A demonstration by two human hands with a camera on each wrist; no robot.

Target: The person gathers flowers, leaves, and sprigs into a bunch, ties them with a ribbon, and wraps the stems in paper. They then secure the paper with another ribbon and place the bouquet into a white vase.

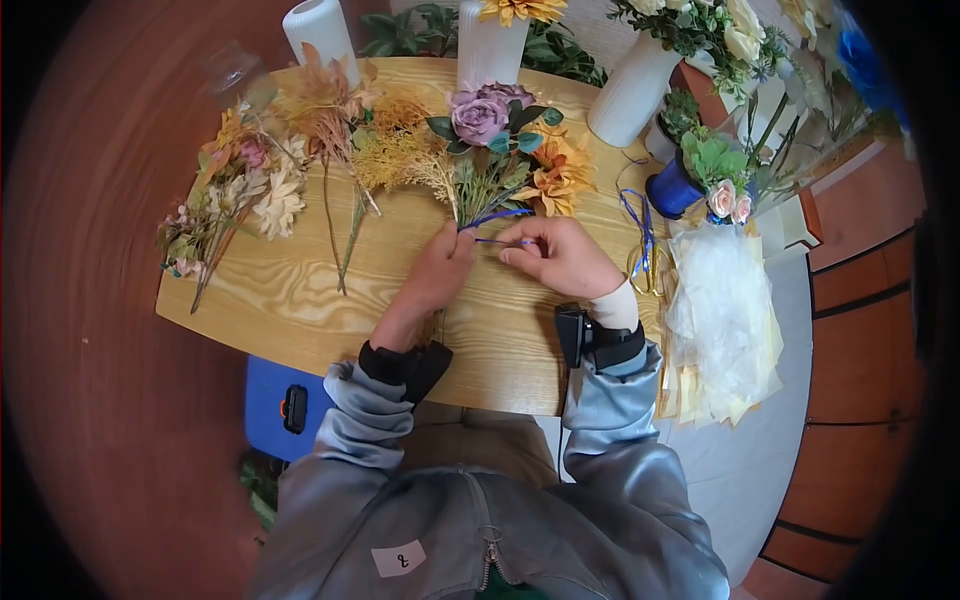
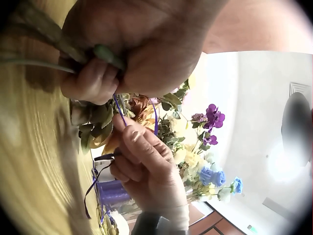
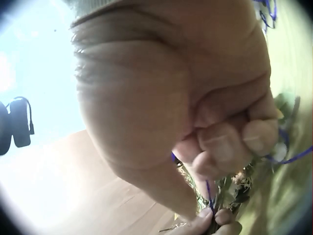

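Observation:
My left hand (image 1: 438,268) grips the stems of a bouquet (image 1: 490,180) over the table. Purple roses (image 1: 480,118), orange flowers (image 1: 560,165) and green leaves make up its head. A thin blue ribbon (image 1: 500,214) runs from the stems beside the left fingers. To the right, my right hand (image 1: 572,258) pinches this ribbon between thumb and finger. In the left wrist view the ribbon (image 2: 119,107) stretches between the two hands, and the stems (image 2: 49,32) pass through the left fist. The right wrist view shows the ribbon (image 3: 209,190) meeting the stems at the left fingertips.
Artificial flower sprays (image 1: 270,195) lie on the table's left side. White vases (image 1: 320,35) stand along the back. At right are a blue ribbon spool (image 1: 674,188), gold-handled scissors (image 1: 648,272) with loose ribbon, and a stack of translucent wrapping sheets (image 1: 722,310).

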